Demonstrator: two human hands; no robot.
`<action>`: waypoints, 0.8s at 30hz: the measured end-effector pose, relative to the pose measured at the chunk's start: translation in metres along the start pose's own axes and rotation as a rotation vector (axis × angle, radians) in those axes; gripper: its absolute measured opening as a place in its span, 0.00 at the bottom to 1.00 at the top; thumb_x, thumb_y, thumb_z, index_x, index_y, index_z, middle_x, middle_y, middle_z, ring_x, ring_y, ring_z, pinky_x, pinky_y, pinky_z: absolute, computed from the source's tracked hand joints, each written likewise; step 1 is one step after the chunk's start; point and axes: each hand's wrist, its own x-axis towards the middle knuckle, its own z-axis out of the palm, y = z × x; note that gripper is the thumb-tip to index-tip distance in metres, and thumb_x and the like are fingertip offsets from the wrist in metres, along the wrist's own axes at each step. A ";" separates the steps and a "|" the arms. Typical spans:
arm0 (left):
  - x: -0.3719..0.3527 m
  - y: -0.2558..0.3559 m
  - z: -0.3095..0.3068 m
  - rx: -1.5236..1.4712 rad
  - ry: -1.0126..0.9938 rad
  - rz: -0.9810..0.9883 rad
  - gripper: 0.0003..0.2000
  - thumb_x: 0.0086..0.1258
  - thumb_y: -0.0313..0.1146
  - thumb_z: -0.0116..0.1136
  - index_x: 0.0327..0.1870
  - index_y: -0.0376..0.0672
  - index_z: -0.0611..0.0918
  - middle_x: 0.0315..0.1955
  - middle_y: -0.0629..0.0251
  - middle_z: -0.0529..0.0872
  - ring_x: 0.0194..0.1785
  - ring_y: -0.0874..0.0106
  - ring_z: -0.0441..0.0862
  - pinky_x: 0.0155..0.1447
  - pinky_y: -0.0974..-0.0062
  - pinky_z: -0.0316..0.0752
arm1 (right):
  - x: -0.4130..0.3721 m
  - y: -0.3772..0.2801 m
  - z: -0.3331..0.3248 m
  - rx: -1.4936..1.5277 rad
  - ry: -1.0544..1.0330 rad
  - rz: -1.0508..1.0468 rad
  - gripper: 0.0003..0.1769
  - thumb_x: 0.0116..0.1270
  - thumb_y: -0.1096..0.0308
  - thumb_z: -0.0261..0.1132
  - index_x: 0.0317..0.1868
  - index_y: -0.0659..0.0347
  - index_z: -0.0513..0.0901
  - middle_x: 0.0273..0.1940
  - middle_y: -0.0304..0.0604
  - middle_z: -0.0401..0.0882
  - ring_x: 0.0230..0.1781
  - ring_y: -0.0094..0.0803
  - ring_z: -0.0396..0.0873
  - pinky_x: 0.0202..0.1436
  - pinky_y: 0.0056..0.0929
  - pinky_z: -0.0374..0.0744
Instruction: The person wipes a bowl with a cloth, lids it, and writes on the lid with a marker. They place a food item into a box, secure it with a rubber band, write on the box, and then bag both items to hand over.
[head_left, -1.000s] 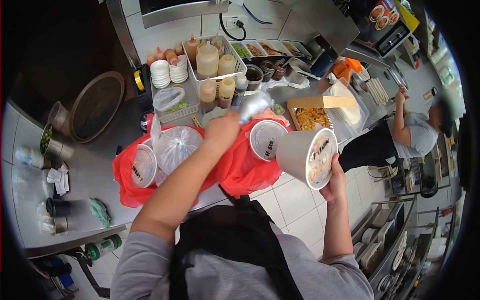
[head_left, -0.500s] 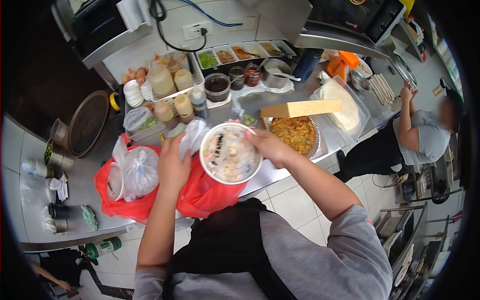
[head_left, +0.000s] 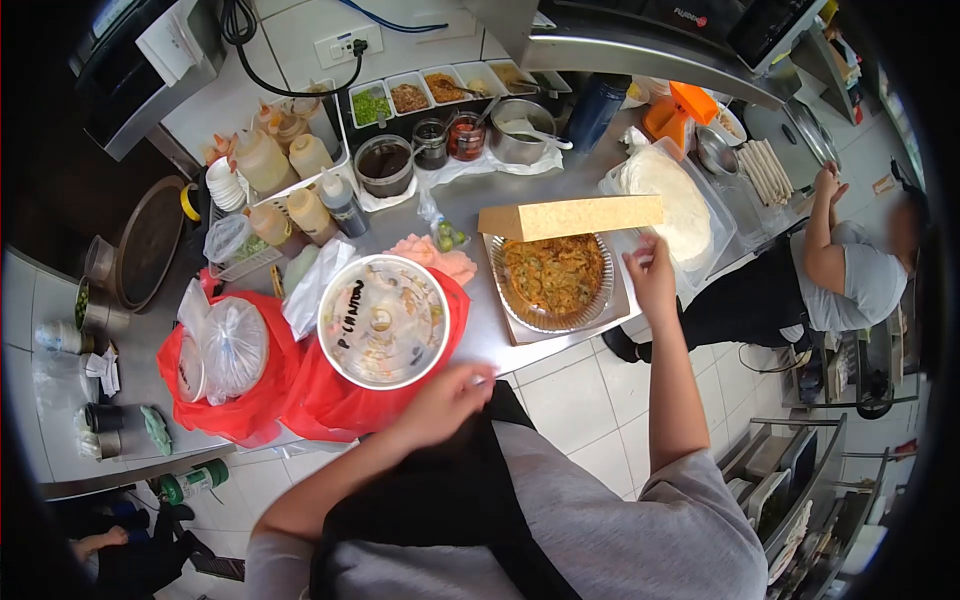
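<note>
My left hand [head_left: 447, 405] is off the tub, over the counter's front edge, with loosely bent fingers and nothing visible in them. Beside it, a round white tub [head_left: 384, 322] with a clear lid and black handwriting sits on a red plastic bag [head_left: 325, 405]. My right hand [head_left: 652, 280] is at the right side of a cardboard box [head_left: 610, 320], fingers apart just below its raised lid [head_left: 575, 217]. Inside the box, a foil tray [head_left: 510, 290] holds browned orange-yellow food [head_left: 555, 272]. Behind the tub lie a pink cloth [head_left: 437, 257] and a small bag of green fruits [head_left: 447, 235].
Sauce bottles [head_left: 265, 165] stand in a white basket at back left. Topping trays [head_left: 408, 97], sauce containers [head_left: 385, 165] and a pot [head_left: 520, 130] line the wall. Round flat wrappers [head_left: 670, 205] lie right of the box. Another person [head_left: 845, 250] stands at far right.
The tub has gone from my hands down onto the red bag. My left hand moved right and toward me; my right hand moved right to the box. The view shifted.
</note>
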 end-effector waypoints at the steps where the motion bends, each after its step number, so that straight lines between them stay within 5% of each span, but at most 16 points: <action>1: 0.021 0.004 0.006 -0.078 0.115 -0.042 0.20 0.75 0.30 0.55 0.65 0.37 0.72 0.48 0.63 0.83 0.45 0.76 0.81 0.52 0.76 0.76 | 0.015 0.006 0.001 0.052 0.028 -0.016 0.27 0.62 0.70 0.72 0.60 0.63 0.72 0.40 0.46 0.82 0.33 0.33 0.80 0.39 0.30 0.79; 2: 0.047 0.006 0.010 -0.190 0.185 -0.091 0.23 0.75 0.28 0.53 0.70 0.40 0.67 0.64 0.62 0.72 0.59 0.74 0.76 0.62 0.75 0.73 | 0.034 0.014 0.006 0.051 0.026 -0.013 0.27 0.62 0.70 0.72 0.60 0.63 0.72 0.40 0.46 0.82 0.33 0.33 0.80 0.39 0.30 0.79; 4: 0.103 0.008 0.019 -0.329 0.445 -0.038 0.28 0.73 0.30 0.54 0.73 0.39 0.62 0.69 0.56 0.66 0.66 0.65 0.71 0.69 0.68 0.68 | 0.065 0.037 0.025 0.074 -0.072 -0.238 0.31 0.65 0.64 0.70 0.65 0.65 0.69 0.46 0.54 0.83 0.41 0.44 0.83 0.45 0.35 0.80; 7: 0.162 -0.007 0.017 -0.038 0.606 -0.072 0.25 0.73 0.29 0.52 0.70 0.37 0.66 0.69 0.50 0.67 0.67 0.60 0.70 0.69 0.67 0.66 | 0.080 0.063 0.041 -0.332 -0.360 0.028 0.28 0.70 0.58 0.64 0.63 0.67 0.72 0.49 0.61 0.83 0.47 0.54 0.83 0.49 0.40 0.79; 11: 0.170 -0.021 0.012 0.400 0.683 -0.019 0.17 0.74 0.28 0.47 0.63 0.37 0.75 0.61 0.43 0.76 0.62 0.53 0.75 0.64 0.65 0.70 | 0.033 0.072 0.042 -0.283 -0.421 -0.034 0.22 0.74 0.58 0.58 0.57 0.67 0.77 0.47 0.64 0.83 0.49 0.57 0.81 0.51 0.42 0.78; 17: 0.150 -0.025 0.028 0.271 0.721 0.182 0.16 0.76 0.28 0.43 0.61 0.38 0.76 0.42 0.41 0.84 0.46 0.46 0.83 0.50 0.59 0.76 | -0.030 0.049 0.015 0.069 -0.157 0.132 0.16 0.77 0.65 0.52 0.54 0.66 0.79 0.42 0.60 0.83 0.44 0.51 0.82 0.50 0.36 0.76; 24: 0.093 0.028 0.054 0.141 0.571 0.375 0.20 0.74 0.25 0.45 0.66 0.45 0.73 0.44 0.41 0.83 0.48 0.43 0.81 0.48 0.56 0.76 | -0.083 -0.001 -0.077 0.136 -0.072 0.211 0.16 0.78 0.70 0.50 0.56 0.70 0.78 0.44 0.47 0.84 0.45 0.26 0.77 0.52 0.27 0.75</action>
